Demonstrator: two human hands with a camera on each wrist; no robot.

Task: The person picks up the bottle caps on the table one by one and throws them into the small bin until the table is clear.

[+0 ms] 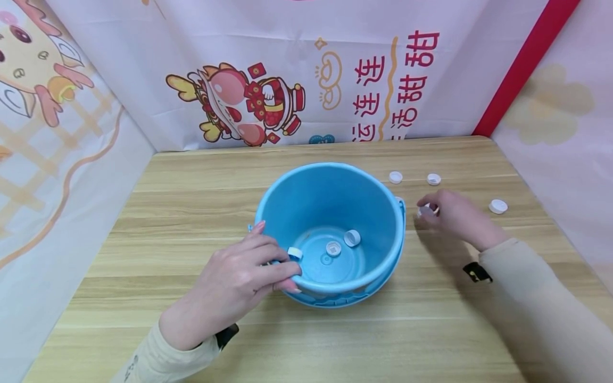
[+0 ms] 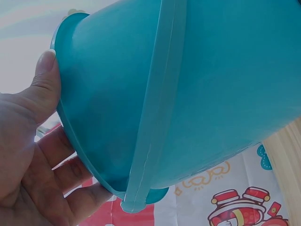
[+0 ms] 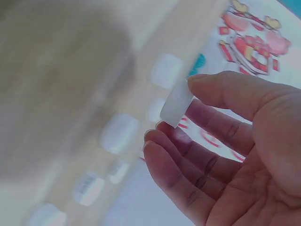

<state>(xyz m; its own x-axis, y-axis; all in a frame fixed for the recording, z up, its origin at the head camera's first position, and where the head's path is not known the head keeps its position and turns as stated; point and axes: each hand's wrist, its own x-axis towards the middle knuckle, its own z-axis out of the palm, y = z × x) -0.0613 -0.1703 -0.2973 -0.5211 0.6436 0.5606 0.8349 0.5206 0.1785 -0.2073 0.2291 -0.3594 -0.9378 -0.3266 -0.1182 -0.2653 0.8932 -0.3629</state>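
Note:
A light blue bucket (image 1: 330, 202) stands on the wooden table, its mouth tipped toward me in the head view. My left hand (image 1: 244, 271) grips the near left of its rim, fingers over the edge; the left wrist view has the thumb (image 2: 46, 70) on one side of the rim and the fingers on the other. Inside lie white bottle caps, one by the left fingers (image 1: 295, 254) and two on the bottom (image 1: 333, 248). Right of the bucket, my right hand (image 1: 452, 215) pinches a white bottle cap (image 3: 178, 103) between thumb and fingertips.
Loose white caps lie on the table near the right hand: one behind the bucket (image 1: 395, 177), another beyond the hand (image 1: 433, 179), a third farther right (image 1: 498, 206). The bucket's handle (image 2: 157, 103) hangs along its side. Printed cloth (image 1: 306, 69) borders the table.

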